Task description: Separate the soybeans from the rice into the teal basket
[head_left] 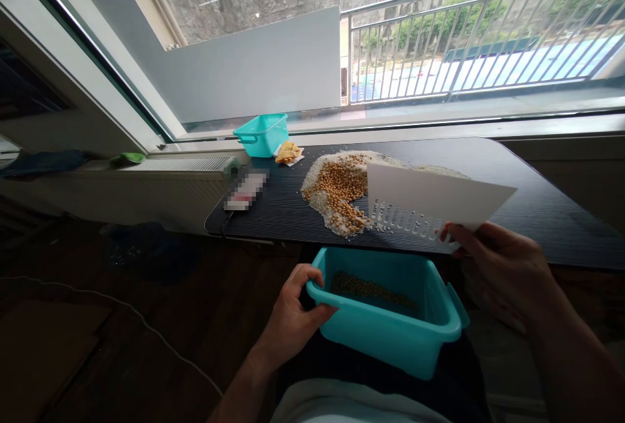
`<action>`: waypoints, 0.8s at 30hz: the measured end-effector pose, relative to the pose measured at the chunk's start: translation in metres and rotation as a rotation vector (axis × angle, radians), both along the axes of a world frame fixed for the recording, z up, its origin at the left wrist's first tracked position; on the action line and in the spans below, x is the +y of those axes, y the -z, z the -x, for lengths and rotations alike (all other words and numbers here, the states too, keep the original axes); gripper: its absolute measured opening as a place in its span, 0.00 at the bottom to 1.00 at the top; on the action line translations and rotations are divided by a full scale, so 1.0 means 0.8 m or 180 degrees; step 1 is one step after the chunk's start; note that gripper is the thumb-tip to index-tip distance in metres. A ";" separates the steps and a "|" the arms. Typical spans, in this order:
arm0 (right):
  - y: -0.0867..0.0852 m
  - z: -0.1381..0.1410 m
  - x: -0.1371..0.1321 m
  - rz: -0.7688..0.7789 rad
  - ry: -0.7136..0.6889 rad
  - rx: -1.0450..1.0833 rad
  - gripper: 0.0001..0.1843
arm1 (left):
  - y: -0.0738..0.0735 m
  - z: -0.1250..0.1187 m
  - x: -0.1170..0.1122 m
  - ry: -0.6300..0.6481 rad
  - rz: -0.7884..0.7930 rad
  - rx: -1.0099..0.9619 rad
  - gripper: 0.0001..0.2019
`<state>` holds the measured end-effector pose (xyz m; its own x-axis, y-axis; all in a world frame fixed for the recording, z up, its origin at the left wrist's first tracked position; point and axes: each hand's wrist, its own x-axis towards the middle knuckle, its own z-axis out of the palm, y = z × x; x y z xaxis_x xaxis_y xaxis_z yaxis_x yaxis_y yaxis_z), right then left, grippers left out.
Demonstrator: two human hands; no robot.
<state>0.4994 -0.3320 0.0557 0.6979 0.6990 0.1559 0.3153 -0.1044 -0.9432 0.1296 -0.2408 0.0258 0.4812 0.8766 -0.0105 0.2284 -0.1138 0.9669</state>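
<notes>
My left hand (295, 319) is closed on the left rim of a turquoise plastic bin (381, 332) just below the table's front edge. Small greenish-brown grains (371, 287) lie on the bin's floor. In my right hand (502, 267) is a white sheet (434, 192) with a row of slots along its lower edge, pinched near its lower right part. The sheet is tilted above the tabletop and hides part of what lies behind it. Left of it, yellow-orange kernels (342, 179) spread among white grains (312, 182) that look like rice.
A smaller turquoise bin (263, 136) stands at the table's back left, beside a yellow crumpled thing (289, 152) on white paper. A blurred-out flat object (247, 191) with a cable lies at the left end of the dark table (517, 169). Behind are a window and a radiator (185, 164).
</notes>
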 end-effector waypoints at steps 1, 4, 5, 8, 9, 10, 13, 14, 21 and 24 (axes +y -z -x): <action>0.000 -0.001 0.007 0.0024 -0.0044 0.0020 0.40 | 0.000 0.000 0.000 0.0002 -0.0011 0.0007 0.16; 0.000 -0.004 0.024 0.0082 -0.0155 0.0061 0.42 | 0.004 0.000 -0.001 -0.0019 -0.0058 0.0022 0.16; 0.001 -0.004 0.027 0.0085 -0.0188 0.0055 0.42 | 0.005 -0.001 -0.001 -0.0049 -0.0077 0.0020 0.16; 0.005 -0.004 0.030 0.0080 -0.0317 0.0029 0.43 | 0.007 -0.002 -0.002 -0.0077 -0.0070 0.0024 0.16; 0.005 -0.003 0.029 0.0083 -0.0356 0.0022 0.44 | 0.006 -0.003 -0.002 -0.0057 -0.0049 0.0028 0.16; 0.005 -0.002 0.028 0.0103 -0.0405 0.0024 0.45 | 0.004 -0.003 -0.002 -0.0030 -0.0026 0.0032 0.15; 0.003 0.000 0.022 0.0181 -0.0486 0.0034 0.50 | 0.000 -0.001 0.000 -0.0011 -0.0004 0.0015 0.16; 0.001 0.001 0.020 0.0199 -0.0487 0.0039 0.52 | -0.001 -0.001 0.000 -0.0013 -0.0003 0.0007 0.16; -0.007 0.010 0.030 0.0080 -0.0396 -0.0062 0.55 | 0.001 0.000 0.002 0.0004 0.0024 -0.0050 0.16; -0.007 0.011 0.031 0.0141 -0.0545 -0.0043 0.55 | 0.002 -0.001 0.001 -0.0007 0.0027 -0.0068 0.15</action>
